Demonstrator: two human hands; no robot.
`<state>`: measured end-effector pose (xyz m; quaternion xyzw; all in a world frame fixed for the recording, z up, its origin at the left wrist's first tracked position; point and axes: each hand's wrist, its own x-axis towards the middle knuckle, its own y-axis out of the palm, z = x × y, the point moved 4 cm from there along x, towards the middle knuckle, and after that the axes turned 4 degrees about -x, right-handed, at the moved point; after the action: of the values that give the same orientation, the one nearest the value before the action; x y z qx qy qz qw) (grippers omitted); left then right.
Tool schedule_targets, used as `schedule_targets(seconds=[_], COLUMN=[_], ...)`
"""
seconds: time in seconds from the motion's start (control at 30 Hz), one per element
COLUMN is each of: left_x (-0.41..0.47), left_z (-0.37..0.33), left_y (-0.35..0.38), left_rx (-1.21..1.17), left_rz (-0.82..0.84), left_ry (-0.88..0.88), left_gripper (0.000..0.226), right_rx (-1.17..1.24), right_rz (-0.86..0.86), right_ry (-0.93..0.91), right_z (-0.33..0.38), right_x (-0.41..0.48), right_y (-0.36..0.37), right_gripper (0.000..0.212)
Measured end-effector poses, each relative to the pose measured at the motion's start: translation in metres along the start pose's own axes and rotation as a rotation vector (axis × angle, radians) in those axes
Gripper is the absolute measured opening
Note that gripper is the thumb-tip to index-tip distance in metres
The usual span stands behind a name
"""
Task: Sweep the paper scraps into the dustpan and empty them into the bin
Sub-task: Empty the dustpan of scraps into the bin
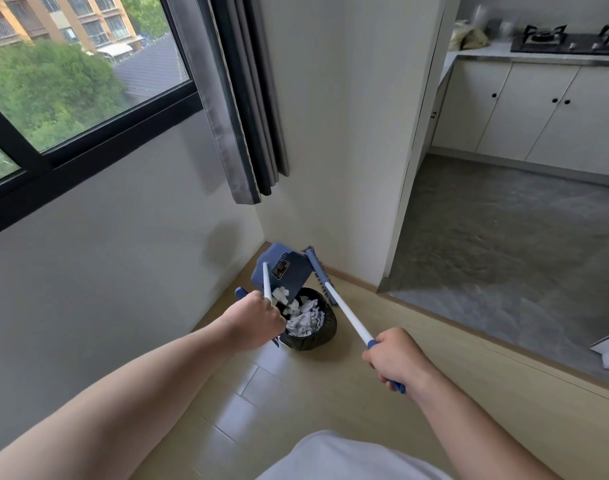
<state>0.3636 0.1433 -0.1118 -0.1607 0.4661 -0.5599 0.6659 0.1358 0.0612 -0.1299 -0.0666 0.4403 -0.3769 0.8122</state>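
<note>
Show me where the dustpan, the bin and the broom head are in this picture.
dustpan (289, 268): head view, on the blue back of the tilted pan.
bin (325, 336): head view, on the dark outer wall at the right side.
broom head (317, 268): head view, on the blue block above the bristles.

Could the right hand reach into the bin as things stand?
Probably not right away. The right hand is closed around the broom handle and sits back from the bin, whose opening is partly covered by the tilted dustpan held by the left hand.
</note>
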Motion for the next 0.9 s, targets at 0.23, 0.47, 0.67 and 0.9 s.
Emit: schedule_targets(seconds=[0.23,0.47,0.67,0.9], left_x=[-0.0007,-0.0014,-0.0009,-0.0025], left_z=[-0.0047,-0.0072,-0.0068,0.0], left_y=[-0.0049,-0.0004,-0.0057,-0.0083], left_rx=[0.001,0.024,0.014,-0.064], left_rz=[0.019,0.046,0.029,0.003], left_ry=[0.023,0.028,-0.002,-0.144], left_gripper=[0.016,0.012,0.013,0.015], right_rx=[-0.005,-0.009,-0.014,-0.027], right_rz=[-0.005,-0.019,-0.025,-0.017], right_ry=[0.0,0.009,-0.007,-0.026], right_z=[-0.0011,-0.002,-0.001,0.0014], right_x=[-0.0021,-0.0022,-0.005,-0.0094], right_y=[-0.0008,-0.0006,-0.0006,-0.0004], right_gripper=[0.016,0.015,0.014,0.01])
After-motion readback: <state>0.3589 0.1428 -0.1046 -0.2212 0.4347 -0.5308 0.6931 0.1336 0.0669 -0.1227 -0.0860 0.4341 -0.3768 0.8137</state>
